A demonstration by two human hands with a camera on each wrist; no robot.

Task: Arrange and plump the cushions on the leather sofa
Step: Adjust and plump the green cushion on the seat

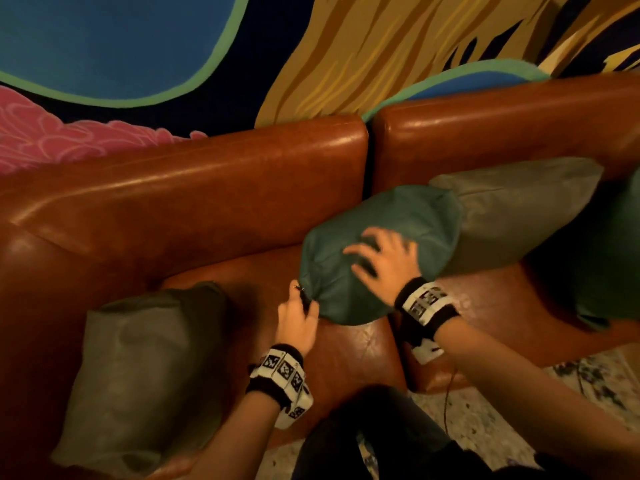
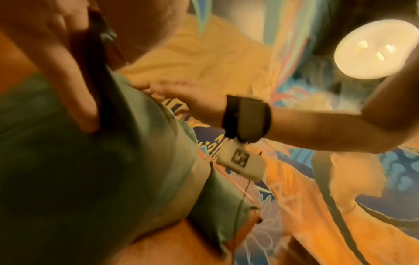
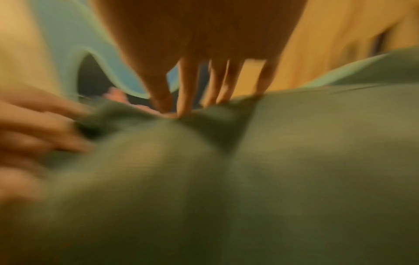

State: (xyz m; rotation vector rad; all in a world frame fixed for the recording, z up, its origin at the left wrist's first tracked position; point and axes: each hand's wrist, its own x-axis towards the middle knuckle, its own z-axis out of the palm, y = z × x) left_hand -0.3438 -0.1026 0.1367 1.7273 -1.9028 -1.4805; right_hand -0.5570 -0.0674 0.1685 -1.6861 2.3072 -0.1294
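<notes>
Both hands work a teal cushion point(image 1: 381, 244) lying on the brown leather sofa point(image 1: 194, 188) seat in the head view: the left hand point(image 1: 298, 318) pinches its near-left corner and the right hand point(image 1: 384, 258) presses its top with fingers spread, with a grey cushion point(image 1: 519, 213) touching it to the right and another grey cushion point(image 1: 145, 368) apart at the near left. From the left wrist, fingers point(image 2: 75, 100) curl round a dark fold of the fabric. From the right wrist, blurred straight fingertips point(image 3: 186, 100) dent the cloth.
</notes>
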